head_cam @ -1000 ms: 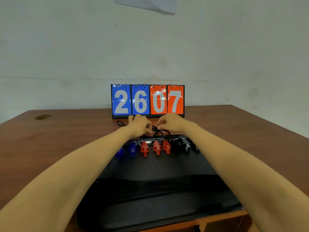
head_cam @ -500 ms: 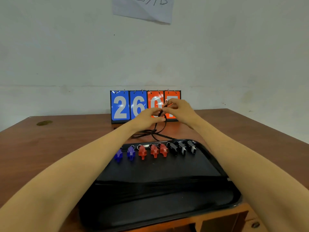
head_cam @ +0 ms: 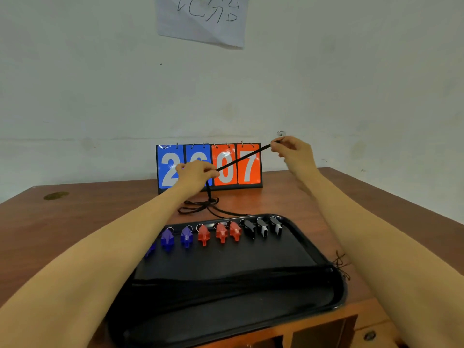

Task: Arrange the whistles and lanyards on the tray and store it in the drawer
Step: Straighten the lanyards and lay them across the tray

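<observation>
Two grips, lanyard (head_cam: 242,159) taut between.

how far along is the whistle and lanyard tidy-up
Done: whistles sit in a row along the tray's far edge. In hand: left hand and right hand stretch one lanyard taut. Left: more cord lies on the table, and the tray isn't stored.

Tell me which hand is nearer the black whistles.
Left. The left hand is up and left of the black whistles; the right hand is higher, above them, pulling the lanyard taut.
</observation>
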`<state>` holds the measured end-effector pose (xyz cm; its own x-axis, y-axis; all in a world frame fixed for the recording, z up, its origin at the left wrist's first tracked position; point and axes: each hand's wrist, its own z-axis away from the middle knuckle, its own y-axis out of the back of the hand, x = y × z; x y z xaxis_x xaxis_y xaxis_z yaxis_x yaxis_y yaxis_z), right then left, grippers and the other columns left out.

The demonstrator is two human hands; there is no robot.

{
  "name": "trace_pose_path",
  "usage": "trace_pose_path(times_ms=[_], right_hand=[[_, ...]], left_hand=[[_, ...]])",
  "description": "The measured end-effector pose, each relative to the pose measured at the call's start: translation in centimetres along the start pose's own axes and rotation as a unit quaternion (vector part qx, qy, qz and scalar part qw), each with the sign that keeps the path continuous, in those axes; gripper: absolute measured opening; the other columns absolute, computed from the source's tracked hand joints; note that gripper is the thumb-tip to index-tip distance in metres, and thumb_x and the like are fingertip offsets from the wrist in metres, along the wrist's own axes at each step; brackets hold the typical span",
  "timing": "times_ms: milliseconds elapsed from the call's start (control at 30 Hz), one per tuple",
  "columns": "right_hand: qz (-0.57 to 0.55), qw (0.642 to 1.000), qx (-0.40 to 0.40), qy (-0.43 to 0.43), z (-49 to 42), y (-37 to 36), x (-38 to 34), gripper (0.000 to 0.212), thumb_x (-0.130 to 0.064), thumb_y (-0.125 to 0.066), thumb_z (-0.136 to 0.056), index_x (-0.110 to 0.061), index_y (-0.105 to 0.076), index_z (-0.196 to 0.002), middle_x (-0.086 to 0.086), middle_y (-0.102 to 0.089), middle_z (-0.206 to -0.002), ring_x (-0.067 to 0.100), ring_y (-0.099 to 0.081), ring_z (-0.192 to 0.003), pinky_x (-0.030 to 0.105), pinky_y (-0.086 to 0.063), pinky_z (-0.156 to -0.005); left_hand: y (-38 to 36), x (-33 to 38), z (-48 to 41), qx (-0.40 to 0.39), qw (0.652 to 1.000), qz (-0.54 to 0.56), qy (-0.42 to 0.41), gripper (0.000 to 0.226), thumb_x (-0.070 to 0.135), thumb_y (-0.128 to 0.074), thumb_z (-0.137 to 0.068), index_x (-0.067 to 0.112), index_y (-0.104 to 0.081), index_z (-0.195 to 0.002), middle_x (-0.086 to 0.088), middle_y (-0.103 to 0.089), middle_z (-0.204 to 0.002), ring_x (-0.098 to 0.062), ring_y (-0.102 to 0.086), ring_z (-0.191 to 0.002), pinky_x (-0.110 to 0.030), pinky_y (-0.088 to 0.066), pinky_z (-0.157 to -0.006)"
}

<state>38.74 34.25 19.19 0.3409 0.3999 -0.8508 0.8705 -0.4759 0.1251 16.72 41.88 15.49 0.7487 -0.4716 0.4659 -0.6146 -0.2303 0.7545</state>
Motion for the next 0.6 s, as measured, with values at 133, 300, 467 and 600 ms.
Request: trace_pose_path(times_ms=[133, 300, 467, 600], right_hand=[[-0.025, 0.995, 0.090, -0.030, -0.9, 2.0, 0.5, 0.009, -0.019, -0.059, -0.088, -0.015, -0.063, -0.096, -0.006, -0.066, -0.079, 0.004, -0.054, -0.068, 0.016, -0.040, -0.063], [-0.027, 0.989, 0.132, -0.060, -0.6, 3.3, 1.4, 0.005, -0.019, -0.055, -0.087, -0.019, -0.058, -0.083, -0.004, -0.067, -0.078, 0.006, -0.055, -0.068, 0.019, -0.040, -0.063], [0.021, 0.990, 0.099, -0.096, -0.2, 3.4, 2.0, 0.004, -0.015, -0.054, -0.084, -0.016, -0.058, -0.083, -0.005, -0.067, -0.074, 0.013, -0.056, -0.074, 0.022, -0.042, -0.066], [0.054, 0.992, 0.076, -0.086, 0.5, 3.8, 1.8, 0.011, -0.015, -0.062, -0.081, -0.022, -0.065, -0.074, 0.001, -0.067, -0.084, 0.014, -0.056, -0.079, 0.023, -0.046, -0.075]], left_hand=[[-0.2, -2.0, 0.5, -0.030, 0.993, -0.097, 0.062, 0.025, 0.036, -0.052, -0.091, 0.020, -0.069, -0.103, 0.000, -0.058, -0.086, -0.024, -0.053, -0.108, -0.043, -0.018, -0.106], [-0.2, -2.7, 0.8, 0.053, 0.990, 0.049, 0.120, 0.025, 0.033, -0.054, -0.091, 0.018, -0.068, -0.104, -0.001, -0.063, -0.091, -0.020, -0.051, -0.093, -0.037, -0.027, -0.093], [1.5, 0.6, 0.4, 0.095, 0.823, 0.525, 0.192, 0.023, 0.024, -0.056, -0.091, 0.012, -0.065, -0.110, 0.004, -0.065, -0.091, -0.010, -0.051, -0.089, -0.027, -0.036, -0.083], [3.4, 1.7, 0.6, 0.128, 0.815, 0.537, 0.174, 0.012, 0.018, -0.056, -0.091, 0.019, -0.063, -0.081, 0.011, -0.065, -0.072, -0.007, -0.060, -0.080, -0.016, -0.045, -0.060]])
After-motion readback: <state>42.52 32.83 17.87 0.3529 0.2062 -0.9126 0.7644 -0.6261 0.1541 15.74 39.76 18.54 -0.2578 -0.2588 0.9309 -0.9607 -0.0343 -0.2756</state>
